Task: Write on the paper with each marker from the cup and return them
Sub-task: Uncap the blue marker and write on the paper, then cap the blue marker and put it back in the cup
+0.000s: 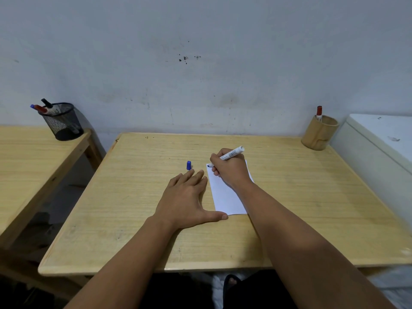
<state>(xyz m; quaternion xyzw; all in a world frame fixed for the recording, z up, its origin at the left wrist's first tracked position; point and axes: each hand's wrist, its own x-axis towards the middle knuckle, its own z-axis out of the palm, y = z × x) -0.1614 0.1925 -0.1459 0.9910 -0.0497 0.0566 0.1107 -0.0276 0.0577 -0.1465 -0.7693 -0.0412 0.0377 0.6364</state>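
A white sheet of paper (227, 197) lies on the wooden table (138, 219). My right hand (229, 170) grips an uncapped white marker (233, 153), its tip touching the paper's far left corner. The marker's blue cap (188, 165) stands upright on the table, just beyond the fingertips of my left hand (189, 197). That hand rests flat, fingers apart, with its thumb on the paper's near edge. A wooden cup (318, 132) at the table's far right corner holds a red-capped marker (319, 112).
A black mesh cup (61, 122) with several markers stands on a second wooden table (26, 166) to the left, across a gap. A white appliance (379, 139) borders the right side. A marked wall rises behind both tables.
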